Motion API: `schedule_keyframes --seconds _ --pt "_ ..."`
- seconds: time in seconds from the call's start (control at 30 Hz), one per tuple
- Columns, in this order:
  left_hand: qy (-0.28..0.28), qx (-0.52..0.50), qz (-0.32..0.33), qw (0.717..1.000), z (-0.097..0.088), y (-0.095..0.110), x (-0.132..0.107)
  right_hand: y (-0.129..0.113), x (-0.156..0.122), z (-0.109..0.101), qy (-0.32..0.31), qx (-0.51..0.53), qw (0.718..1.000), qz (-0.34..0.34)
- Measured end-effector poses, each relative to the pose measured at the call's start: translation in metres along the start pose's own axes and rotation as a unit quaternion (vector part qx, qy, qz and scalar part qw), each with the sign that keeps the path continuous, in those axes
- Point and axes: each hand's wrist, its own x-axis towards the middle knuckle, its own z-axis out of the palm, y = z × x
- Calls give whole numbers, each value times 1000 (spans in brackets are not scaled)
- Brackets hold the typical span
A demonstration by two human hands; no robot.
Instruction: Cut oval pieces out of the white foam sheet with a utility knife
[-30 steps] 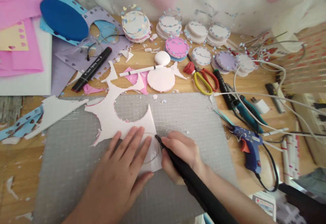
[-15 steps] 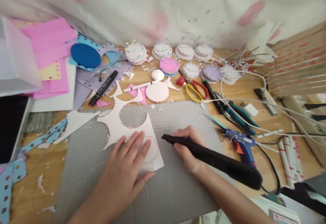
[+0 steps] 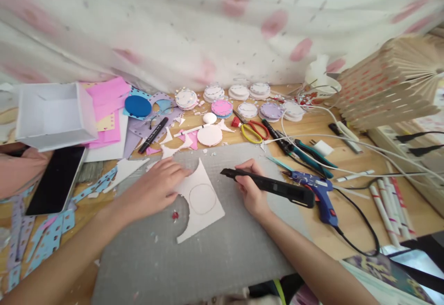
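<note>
My left hand (image 3: 154, 188) lies on the upper left part of a pale pink foam sheet (image 3: 204, 212) with cut-out arcs, its fingers curled over the sheet's edge. A drawn circle (image 3: 202, 199) shows on the sheet to the right of that hand. My right hand (image 3: 250, 189) is closed round a long black cutting tool (image 3: 268, 186), held level a little above the grey cutting mat (image 3: 215, 249), its tip pointing left just off the sheet's right side.
Behind the mat lie foam discs (image 3: 222, 107), a black marker (image 3: 152, 134), red-and-yellow scissors (image 3: 251, 130), pliers, cables and a blue glue gun (image 3: 317, 189). At left sit a white box (image 3: 52, 115), pink paper and a dark phone (image 3: 57, 180). A folded paper fan (image 3: 388, 87) stands right.
The view has pulled back and up. My left hand has slid left and turned the pink sheet on the mat. The right hand lifted the black tool off the sheet and holds it level.
</note>
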Motion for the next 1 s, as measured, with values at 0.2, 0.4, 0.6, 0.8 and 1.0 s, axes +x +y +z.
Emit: schedule_keyframes --seconds 0.2,0.4,0.6,0.8,1.0 --pt "-7 -5 -9 1000 -4 10 0 2 5 -3 48 89 994 31" --pt "3 -23 -34 999 -1 -3 6 -1 4 -2 54 120 991 39" --pt "49 -8 -59 997 -14 23 1 -2 9 -1 90 132 987 32" --pt "116 16 -211 970 9 65 -28 -2 10 -2 108 110 988 18" --pt "84 95 -261 957 35 74 -54 0 6 -1 63 61 996 4"
